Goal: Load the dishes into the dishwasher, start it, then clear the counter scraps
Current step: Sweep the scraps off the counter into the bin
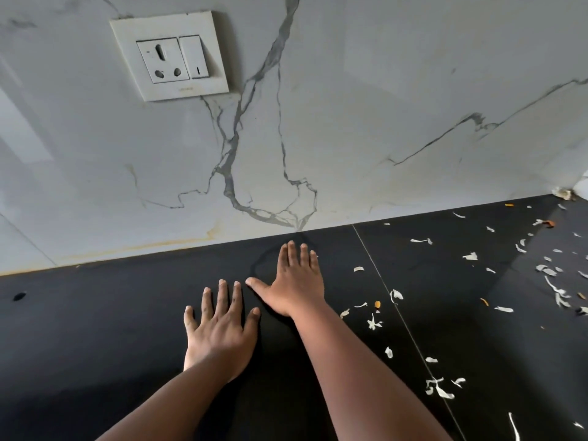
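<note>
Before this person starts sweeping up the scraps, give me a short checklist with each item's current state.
1. Left hand free, fingers straight, flat on the glossy black stone counter: ok.
2. Right hand free, flat on the counter: ok.
3. Pale vegetable peel scraps gathered: not ok, scattered to the right of both hands.
4. Small orange bits among the scraps cleared: not ok.
5. Bin or container for the scraps within view: cannot tell, none visible.
6. Dishwasher loaded and started: cannot tell, out of view.

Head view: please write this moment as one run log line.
left hand open, flat on counter | right hand open, flat | scraps uncollected
</note>
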`<state>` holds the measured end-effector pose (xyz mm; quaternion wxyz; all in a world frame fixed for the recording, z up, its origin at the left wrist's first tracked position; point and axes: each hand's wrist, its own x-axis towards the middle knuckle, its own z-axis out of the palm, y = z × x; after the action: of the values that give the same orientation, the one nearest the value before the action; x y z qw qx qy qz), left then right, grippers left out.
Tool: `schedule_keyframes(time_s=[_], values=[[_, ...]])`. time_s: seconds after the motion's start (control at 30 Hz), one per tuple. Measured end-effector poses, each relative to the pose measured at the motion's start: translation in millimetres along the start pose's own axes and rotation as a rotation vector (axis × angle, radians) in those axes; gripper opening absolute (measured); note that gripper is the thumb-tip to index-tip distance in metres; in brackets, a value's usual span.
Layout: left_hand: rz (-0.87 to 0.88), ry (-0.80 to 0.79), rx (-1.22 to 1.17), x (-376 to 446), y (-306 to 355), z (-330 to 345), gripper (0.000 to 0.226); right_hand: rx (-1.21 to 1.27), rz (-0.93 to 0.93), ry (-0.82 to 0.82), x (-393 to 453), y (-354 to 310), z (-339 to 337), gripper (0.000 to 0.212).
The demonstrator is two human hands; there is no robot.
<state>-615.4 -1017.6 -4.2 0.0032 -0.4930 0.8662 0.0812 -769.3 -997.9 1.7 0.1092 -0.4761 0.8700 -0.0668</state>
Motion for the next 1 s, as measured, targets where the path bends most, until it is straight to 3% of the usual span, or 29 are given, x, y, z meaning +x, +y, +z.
schedule_keyframes(time_s=[0.33,0.57,0.63,0.7,0.8,0.87,1.0], values=[[0.005,-0.019,0.002,0,-2,0,0.067,0.017,0.365,0.082,-65,88,-11,0.111],[0.004,-0.014,-0.013,-1,0,-1,0.067,0.059,0.646,-0.008,-122,108,-25,0.111],[0.004,-0.017,-0.010,0,0,0,0.067,-0.040,0.566,0.023,-137,86,-28,0.104],[0.003,-0.015,-0.003,1,-1,0,0.067,-0.040,0.276,0.090,-159,46,-19,0.095],[0.008,-0.011,0.005,1,-1,0,0.067,0.061,-0.050,-0.011,-197,-9,6,0.088],[0.014,-0.010,0.006,0,-1,-1,0.067,0.044,-0.107,-0.085,-210,-16,19,0.085],[0.023,-0.008,0.014,-2,-1,-1,0.067,0.019,-0.087,-0.003,-217,17,20,0.089]])
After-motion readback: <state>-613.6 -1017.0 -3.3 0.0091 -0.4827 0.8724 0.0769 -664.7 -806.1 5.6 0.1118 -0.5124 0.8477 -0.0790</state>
